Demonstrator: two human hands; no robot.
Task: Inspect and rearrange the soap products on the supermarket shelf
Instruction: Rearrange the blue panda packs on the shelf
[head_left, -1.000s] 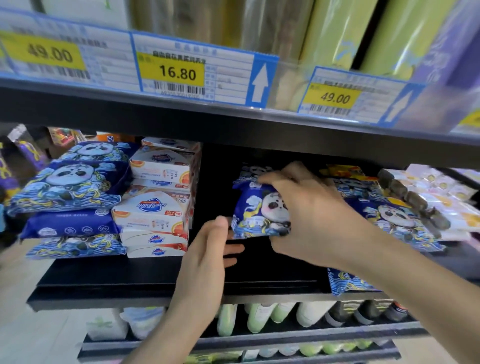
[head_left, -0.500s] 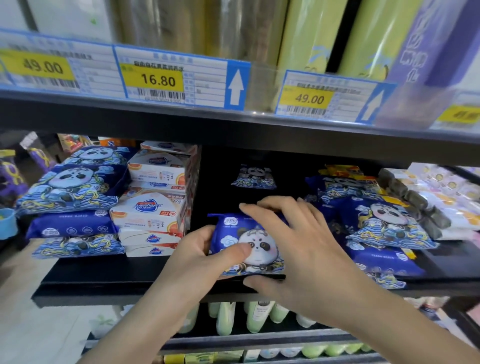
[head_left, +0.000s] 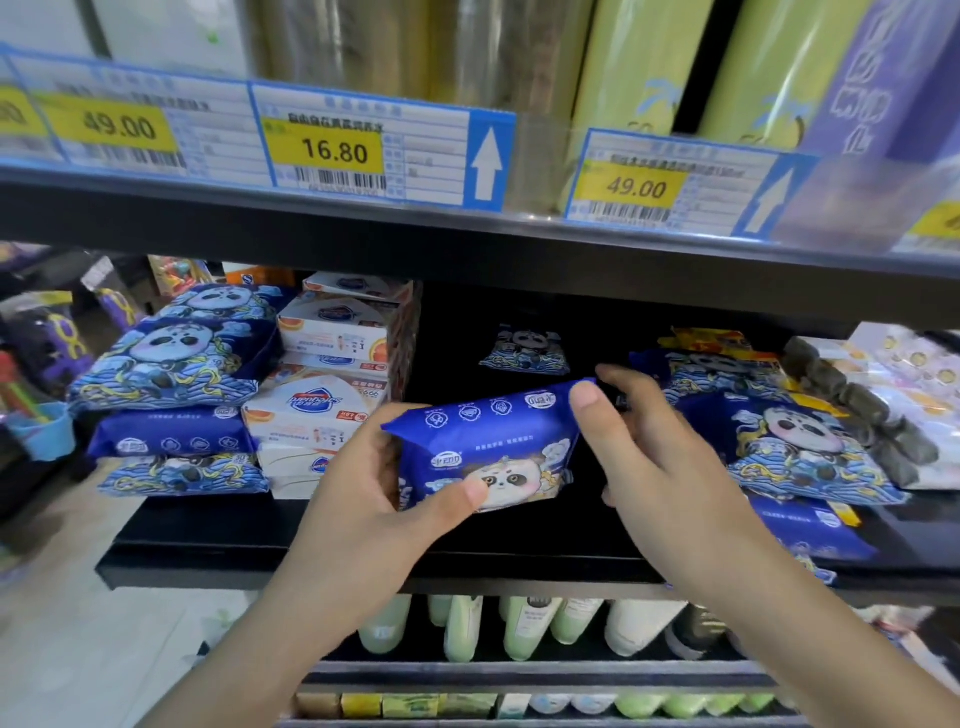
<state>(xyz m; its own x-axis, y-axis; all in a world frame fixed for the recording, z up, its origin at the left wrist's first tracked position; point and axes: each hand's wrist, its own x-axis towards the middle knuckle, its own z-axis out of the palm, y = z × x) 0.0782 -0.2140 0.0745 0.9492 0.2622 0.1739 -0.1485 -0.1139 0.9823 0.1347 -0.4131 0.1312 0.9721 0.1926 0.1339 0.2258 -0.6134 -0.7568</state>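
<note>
A blue panda-print pack (head_left: 493, 447) is held above the front of the black shelf (head_left: 270, 540), tilted with its top face toward me. My left hand (head_left: 363, 499) grips its left end, thumb across the panda picture. My right hand (head_left: 670, 467) pinches its upper right corner with the thumb on top. Another panda pack (head_left: 524, 351) lies far back in the dark gap. More blue panda packs are stacked at the left (head_left: 176, 364) and right (head_left: 789, 441). White soap boxes (head_left: 317, 410) stand stacked beside the left pile.
An upper shelf edge with price tags (head_left: 332, 150) runs overhead, with green and purple packages above it. Pale packs with dark bars (head_left: 883, 410) lie at the far right. Green and white bottles (head_left: 467, 629) fill the shelf below. Hanging items (head_left: 47, 358) sit at far left.
The panda pack has come forward out of the shelf gap and been tipped up. My left hand rose from the shelf front and took hold of its left end.
</note>
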